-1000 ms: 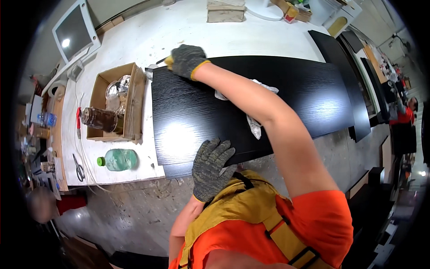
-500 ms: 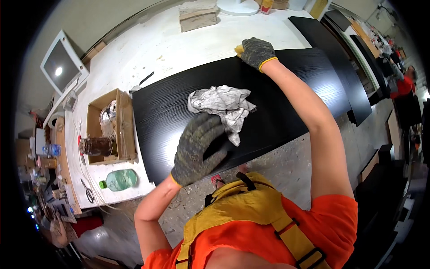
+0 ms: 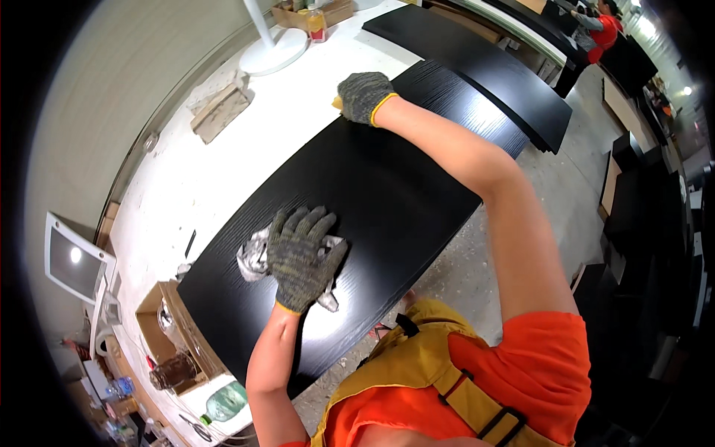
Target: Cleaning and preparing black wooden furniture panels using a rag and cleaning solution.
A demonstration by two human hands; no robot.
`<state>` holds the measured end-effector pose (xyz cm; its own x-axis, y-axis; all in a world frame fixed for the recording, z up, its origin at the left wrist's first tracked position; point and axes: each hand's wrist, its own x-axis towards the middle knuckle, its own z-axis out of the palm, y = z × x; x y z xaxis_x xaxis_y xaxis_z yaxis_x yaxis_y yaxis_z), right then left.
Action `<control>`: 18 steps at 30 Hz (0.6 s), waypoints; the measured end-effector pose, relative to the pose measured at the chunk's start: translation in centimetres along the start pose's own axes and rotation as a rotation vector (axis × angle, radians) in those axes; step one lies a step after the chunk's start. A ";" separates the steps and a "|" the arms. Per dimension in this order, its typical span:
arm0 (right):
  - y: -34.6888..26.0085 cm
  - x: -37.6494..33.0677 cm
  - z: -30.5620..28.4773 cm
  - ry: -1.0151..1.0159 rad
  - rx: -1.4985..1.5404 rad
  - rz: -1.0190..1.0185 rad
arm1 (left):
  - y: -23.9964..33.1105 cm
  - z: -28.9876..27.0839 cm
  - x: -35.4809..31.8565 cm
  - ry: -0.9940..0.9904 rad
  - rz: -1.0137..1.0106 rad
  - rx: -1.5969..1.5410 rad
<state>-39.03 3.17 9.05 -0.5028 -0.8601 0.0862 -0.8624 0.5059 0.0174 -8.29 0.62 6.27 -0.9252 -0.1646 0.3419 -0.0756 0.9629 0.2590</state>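
Observation:
A black wood-grain panel (image 3: 387, 186) lies across the white workbench. On its left part my left hand (image 3: 300, 257), in a grey knitted glove, is spread flat over a crumpled grey-white rag (image 3: 254, 257). Parts of the rag stick out on both sides of the hand. My right hand (image 3: 363, 97), gloved the same way, is closed at the panel's far edge. A small yellow, sponge-like piece (image 3: 337, 103) shows at its fingers; most of it is hidden.
More black panels (image 3: 477, 82) lie beyond, to the right. At the left are a cardboard box (image 3: 175, 305), a green bottle (image 3: 226, 402) and scissors (image 3: 195, 427). A worn block (image 3: 220, 113) and a white round base (image 3: 273, 52) stand farther back. A co-worker (image 3: 607, 33) is far right.
The view has turned to the right. My left hand has gone from the rag's near edge to lying on top of it. My right hand keeps its closed grip near the panel's far edge.

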 end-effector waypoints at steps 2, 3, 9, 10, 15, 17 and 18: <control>3.3 0.5 0.4 0.018 -0.003 0.047 | -0.1 -0.2 0.0 -0.009 -0.004 -0.016; 5.3 0.9 0.8 0.025 -0.022 0.087 | -0.1 -0.2 0.1 -0.012 0.000 -0.029; 16.2 3.1 2.3 0.077 -0.132 0.325 | 0.0 -0.4 0.6 0.002 -0.001 -0.041; 17.7 3.4 2.3 0.060 -0.145 0.386 | 0.0 -0.4 0.5 -0.012 -0.009 -0.047; 23.7 3.8 2.8 0.104 -0.212 0.461 | -0.3 -0.1 0.6 -0.029 -0.038 -0.097; 25.0 3.8 2.2 0.116 -0.136 0.500 | -0.5 0.0 0.6 -0.033 -0.041 -0.091; 25.5 3.6 2.0 0.131 -0.061 0.539 | -0.5 0.0 0.6 -0.034 -0.044 -0.083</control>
<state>-62.96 12.80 7.81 -0.8568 -0.4656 0.2216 -0.4787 0.8779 -0.0064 -8.82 0.07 6.37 -0.9338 -0.1977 0.2982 -0.0868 0.9338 0.3472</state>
